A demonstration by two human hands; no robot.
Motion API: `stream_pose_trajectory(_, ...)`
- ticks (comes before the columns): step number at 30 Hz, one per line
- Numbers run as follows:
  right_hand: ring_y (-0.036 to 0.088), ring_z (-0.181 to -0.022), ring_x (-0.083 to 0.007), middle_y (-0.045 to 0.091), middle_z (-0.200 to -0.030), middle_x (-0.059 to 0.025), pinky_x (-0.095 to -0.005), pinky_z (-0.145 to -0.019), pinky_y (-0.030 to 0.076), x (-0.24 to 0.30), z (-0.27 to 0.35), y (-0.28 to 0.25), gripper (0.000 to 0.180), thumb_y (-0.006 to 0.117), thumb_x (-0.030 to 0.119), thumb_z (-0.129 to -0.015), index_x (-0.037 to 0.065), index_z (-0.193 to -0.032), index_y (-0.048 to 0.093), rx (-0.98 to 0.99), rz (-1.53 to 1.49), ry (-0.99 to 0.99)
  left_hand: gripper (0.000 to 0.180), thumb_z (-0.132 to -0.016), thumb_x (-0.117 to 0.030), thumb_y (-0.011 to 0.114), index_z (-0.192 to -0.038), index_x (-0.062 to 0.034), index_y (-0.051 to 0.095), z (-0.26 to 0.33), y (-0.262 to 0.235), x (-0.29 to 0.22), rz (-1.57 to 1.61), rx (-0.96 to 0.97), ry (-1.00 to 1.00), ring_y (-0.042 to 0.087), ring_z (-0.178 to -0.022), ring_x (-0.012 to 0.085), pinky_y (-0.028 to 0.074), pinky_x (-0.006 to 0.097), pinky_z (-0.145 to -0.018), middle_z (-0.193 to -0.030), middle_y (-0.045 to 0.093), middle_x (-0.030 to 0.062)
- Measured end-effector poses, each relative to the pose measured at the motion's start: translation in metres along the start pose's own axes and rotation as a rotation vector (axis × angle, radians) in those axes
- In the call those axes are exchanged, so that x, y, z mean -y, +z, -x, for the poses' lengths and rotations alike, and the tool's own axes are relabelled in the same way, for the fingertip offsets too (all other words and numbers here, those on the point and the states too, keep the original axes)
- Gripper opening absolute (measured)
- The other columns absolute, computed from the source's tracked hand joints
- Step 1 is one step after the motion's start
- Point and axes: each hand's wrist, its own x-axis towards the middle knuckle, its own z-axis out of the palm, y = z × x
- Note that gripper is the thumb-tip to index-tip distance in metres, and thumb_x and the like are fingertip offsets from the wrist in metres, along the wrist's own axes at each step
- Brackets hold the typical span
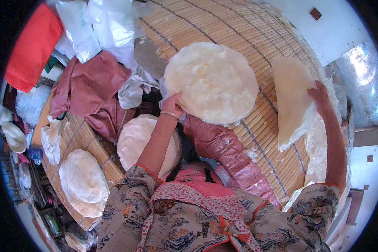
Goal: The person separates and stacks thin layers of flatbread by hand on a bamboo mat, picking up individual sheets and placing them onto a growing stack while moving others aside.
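A large pale round sheet stack (212,84), like thin flatbread, lies on a slatted bamboo mat (277,38) in front of me. My left hand (172,105), with a bracelet at its wrist, grips the stack's near left edge between thumb and fingers. Off to the right, my right hand (319,93) pinches the outer edge of a thin half-round sheet (293,94). That sheet looks folded or seen partly edge-on; I cannot tell which. Under my left forearm is another round pale stack (132,136), partly hidden by the arm.
Maroon cloth (92,84) is heaped at left, with white plastic bags (111,29) and a red bag (33,48) behind it. A maroon padded cover (227,151) lies along the mat's near edge. Another pale round stack (84,176) rests on slats at lower left.
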Motion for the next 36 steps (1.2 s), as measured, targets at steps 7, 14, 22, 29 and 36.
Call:
stream_pose_trajectory(7,0.051,-0.079,-0.0141,0.054,-0.089,-0.0060,-0.0286,-0.075,0.042,0.073,-0.030,-0.002,0.039,0.054,0.007,-0.075,-0.002,-0.110,0.042,0.024,0.093,-0.238,0.025,-0.065,0.000,0.053,-0.089,0.0005,0.051,-0.007,-0.004,0.014,-0.089,-0.127,0.063,0.056,-0.081,0.0301,0.047,0.048,-0.071,-0.088,0.055,0.0135)
stream_pose_trajectory(14,0.053,-0.078,-0.0082,0.059,-0.088,-0.0034,-0.0228,-0.073,0.045,0.248,-0.047,0.050,0.026,0.052,0.011,-0.082,-0.001,-0.106,0.053,0.270,0.357,-0.661,0.007,-0.064,0.001,0.052,-0.070,-0.0024,0.051,-0.018,-0.006,-0.022,-0.351,0.066,0.254,0.057,-0.068,0.0242,0.050,0.039,-0.064,-0.074,0.055,0.0097)
stream_pose_trajectory(22,0.054,-0.096,-0.0190,0.060,-0.097,-0.0063,-0.0368,-0.087,0.039,0.161,-0.043,0.127,0.033,0.054,-0.005,-0.072,0.008,-0.103,0.056,0.410,0.324,-1.097,0.004,-0.069,-0.001,0.049,-0.065,-0.0027,0.051,-0.031,-0.036,-0.051,-0.205,0.049,0.319,0.056,-0.059,0.0181,0.047,0.030,-0.054,-0.067,0.055,0.0059)
stream_pose_trajectory(29,0.048,-0.109,-0.0190,0.060,-0.100,0.0001,-0.0432,-0.100,0.015,-0.093,-0.069,0.213,0.037,0.047,-0.014,-0.062,0.014,-0.084,0.058,0.390,0.404,-0.915,0.025,-0.080,-0.006,0.046,-0.104,0.0028,0.051,-0.024,-0.022,-0.038,-0.252,0.114,0.268,0.059,-0.086,0.0205,0.049,0.031,-0.076,-0.099,0.058,0.0117)
stream_pose_trajectory(36,0.048,-0.109,-0.0211,0.060,-0.100,-0.0016,-0.0450,-0.098,0.019,-0.102,-0.075,0.218,0.040,0.044,-0.017,-0.062,0.012,-0.087,0.054,0.505,0.181,-0.843,0.020,-0.079,-0.009,0.048,-0.096,-0.0005,0.054,-0.022,-0.022,-0.043,-0.292,-0.023,0.277,0.059,-0.080,0.0167,0.049,0.030,-0.071,-0.090,0.060,0.0078)
